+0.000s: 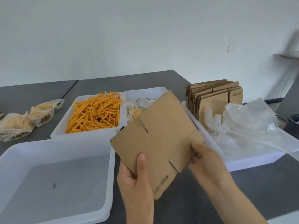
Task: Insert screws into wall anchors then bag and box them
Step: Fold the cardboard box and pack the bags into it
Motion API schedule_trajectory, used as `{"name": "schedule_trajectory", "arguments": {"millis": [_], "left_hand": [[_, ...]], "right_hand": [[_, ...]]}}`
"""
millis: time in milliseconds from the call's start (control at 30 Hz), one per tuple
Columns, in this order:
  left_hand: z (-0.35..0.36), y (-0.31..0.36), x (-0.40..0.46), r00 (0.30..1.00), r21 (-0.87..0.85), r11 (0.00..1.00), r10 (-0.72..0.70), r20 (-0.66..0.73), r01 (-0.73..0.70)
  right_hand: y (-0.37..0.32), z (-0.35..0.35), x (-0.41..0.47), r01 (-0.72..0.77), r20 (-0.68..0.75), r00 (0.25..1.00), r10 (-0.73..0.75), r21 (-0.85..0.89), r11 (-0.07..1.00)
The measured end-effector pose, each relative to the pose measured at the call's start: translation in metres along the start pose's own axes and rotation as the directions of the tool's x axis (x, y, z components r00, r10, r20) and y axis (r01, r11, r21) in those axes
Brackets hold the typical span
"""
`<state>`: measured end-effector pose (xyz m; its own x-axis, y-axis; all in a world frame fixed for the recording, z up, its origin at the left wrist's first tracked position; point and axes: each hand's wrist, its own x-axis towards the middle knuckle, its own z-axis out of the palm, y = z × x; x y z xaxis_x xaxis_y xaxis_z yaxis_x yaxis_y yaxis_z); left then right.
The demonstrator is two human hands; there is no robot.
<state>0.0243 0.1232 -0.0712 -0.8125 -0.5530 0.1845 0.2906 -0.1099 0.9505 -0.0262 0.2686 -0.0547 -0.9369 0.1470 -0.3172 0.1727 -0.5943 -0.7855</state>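
A flat, unfolded cardboard box (pixel 160 136) is held up over the table between both hands. My left hand (pixel 135 180) grips its lower left edge, thumb on the front face. My right hand (pixel 203 157) pinches its right edge. Behind it, a white tray (pixel 64 128) holds a heap of orange wall anchors (pixel 95 113). The tray (pixel 144 92) to its right holds a few dark screws (pixel 139 99) and a filled bag of anchors (pixel 134 112), partly hidden by the box.
A large white tray (pixel 9 157) sits at the front left with one small dark piece in it. At the right, a white tray (pixel 242 162) carries a stack of flat boxes (pixel 213 96) and clear plastic bags (pixel 246 123). Filled bags (pixel 30 117) lie at the far left.
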Motion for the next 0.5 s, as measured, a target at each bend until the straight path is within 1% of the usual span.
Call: {"name": "schedule_trajectory", "arguments": {"millis": [67,100,133,167,200,267,333,367,433,500], "left_hand": [[-0.003,-0.007,0.002,0.999,0.064,0.998,0.0,-0.049,0.003],[-0.005,-0.009,0.003,0.999,0.101,0.995,0.011,-0.048,-0.006],[-0.007,-0.012,0.003,0.999,0.134,0.991,0.023,-0.037,-0.018],[-0.01,-0.015,0.003,0.999,0.163,0.986,0.032,-0.022,-0.028],[-0.012,-0.019,0.004,0.999,0.19,0.981,0.036,-0.01,-0.033],[-0.016,-0.027,0.004,0.999,0.244,0.969,0.032,0.004,-0.032],[-0.018,-0.031,0.004,1.0,0.283,0.959,0.026,0.009,-0.027],[-0.018,-0.033,0.004,1.0,0.294,0.955,0.026,0.011,-0.028],[-0.019,-0.035,0.004,0.999,0.295,0.955,0.029,0.016,-0.032],[-0.018,-0.035,0.007,0.999,0.291,0.955,0.05,0.021,-0.054]], "right_hand": [[0.015,-0.01,-0.001,-0.027,-0.058,0.998,0.021,-0.113,0.993],[0.022,-0.015,-0.002,-0.02,-0.101,0.995,-0.001,-0.206,0.978],[0.028,-0.019,-0.004,0.016,-0.135,0.989,-0.062,-0.322,0.947],[0.032,-0.022,-0.006,0.069,-0.139,0.98,-0.144,-0.439,0.896],[0.035,-0.023,-0.007,0.135,-0.114,0.966,-0.23,-0.537,0.833],[0.037,-0.025,-0.008,0.251,-0.019,0.939,-0.342,-0.644,0.723],[0.035,-0.024,-0.007,0.307,0.057,0.929,-0.367,-0.673,0.673],[0.034,-0.022,-0.006,0.316,0.079,0.93,-0.358,-0.668,0.673],[0.033,-0.019,-0.005,0.32,0.115,0.94,-0.321,-0.625,0.712],[0.03,-0.017,-0.006,0.35,0.147,0.933,-0.328,-0.579,0.737]]}}
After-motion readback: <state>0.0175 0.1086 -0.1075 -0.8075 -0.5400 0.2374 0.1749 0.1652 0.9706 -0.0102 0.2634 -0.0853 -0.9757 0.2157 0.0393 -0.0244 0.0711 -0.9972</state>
